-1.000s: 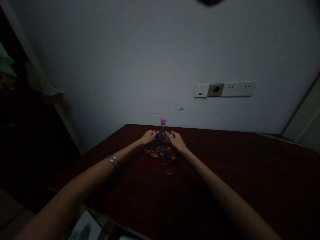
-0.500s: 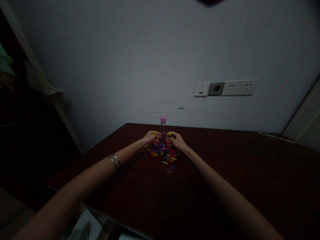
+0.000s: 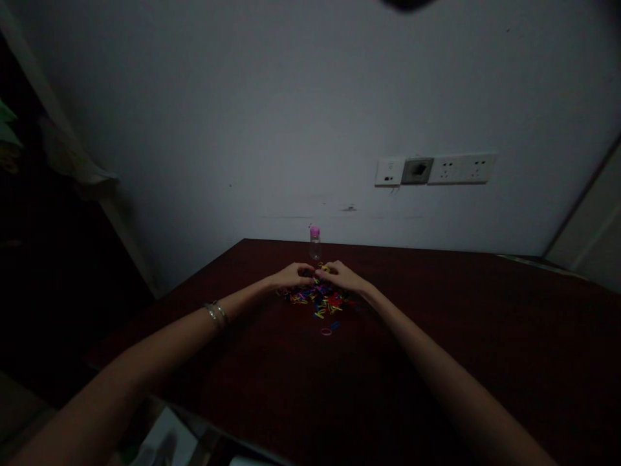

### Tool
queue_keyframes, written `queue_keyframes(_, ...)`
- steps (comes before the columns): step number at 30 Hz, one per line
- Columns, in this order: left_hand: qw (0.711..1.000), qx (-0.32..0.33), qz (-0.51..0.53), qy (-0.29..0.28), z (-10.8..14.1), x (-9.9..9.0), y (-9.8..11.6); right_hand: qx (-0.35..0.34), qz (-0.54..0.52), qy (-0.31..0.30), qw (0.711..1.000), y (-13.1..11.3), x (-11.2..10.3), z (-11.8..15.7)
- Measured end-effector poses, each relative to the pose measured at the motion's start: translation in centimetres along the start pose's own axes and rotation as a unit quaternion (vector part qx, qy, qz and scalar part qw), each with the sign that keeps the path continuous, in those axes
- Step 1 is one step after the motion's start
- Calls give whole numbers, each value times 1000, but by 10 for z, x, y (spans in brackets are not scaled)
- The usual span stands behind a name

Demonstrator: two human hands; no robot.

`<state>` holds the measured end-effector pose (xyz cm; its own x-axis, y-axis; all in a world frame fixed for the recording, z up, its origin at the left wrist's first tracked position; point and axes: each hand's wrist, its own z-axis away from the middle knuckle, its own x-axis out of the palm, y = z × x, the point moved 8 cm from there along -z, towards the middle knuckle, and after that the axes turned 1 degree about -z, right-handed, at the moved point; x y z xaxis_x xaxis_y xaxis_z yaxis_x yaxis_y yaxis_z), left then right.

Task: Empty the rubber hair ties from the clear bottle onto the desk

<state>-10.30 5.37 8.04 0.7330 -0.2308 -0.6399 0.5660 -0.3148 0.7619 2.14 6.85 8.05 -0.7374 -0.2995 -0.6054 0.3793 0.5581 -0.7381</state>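
Observation:
A pile of small colourful bands (image 3: 323, 299) in red, yellow, blue and pink lies on the dark red-brown table (image 3: 272, 375). My left hand (image 3: 295, 276) is curled at the left back of the pile, its fingers closed around some of the bands. Opposite it, my right hand (image 3: 338, 275) is curled over the right back part, with yellow bands at its fingertips. The fingertips of both hands nearly meet. Just behind them stands a clear bottle (image 3: 315, 249) with a pink cap. A pink ring (image 3: 326, 332) lies apart, in front of the pile.
A pale wall (image 3: 301, 129) rises behind the table, with a row of sockets (image 3: 434, 170) at the right. Below the table's front edge is an open drawer (image 3: 167, 437) with white items. Cloth (image 3: 80, 158) hangs at the far left.
Both hands have moved slightly down and closer together over the pile, away from the bottle. The bottle's lower part now shows more fully.

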Motion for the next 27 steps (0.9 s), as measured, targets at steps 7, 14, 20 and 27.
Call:
queue_keyframes(7,961,108,-240,-80,25,22,9,-14,212,-125,969,1,37,35)
queue_keyframes(14,946,109,-299,-51,28,23,-7,-104,287,-49,951,-6,28,42)
queue_keyframes(20,942,43,-334,-19,12,23,-18,-113,280,-39,953,-7,29,33)
queue_keyframes(27,966,11,-239,98,-13,-8,-10,-57,138,77,986,-1,-2,6)
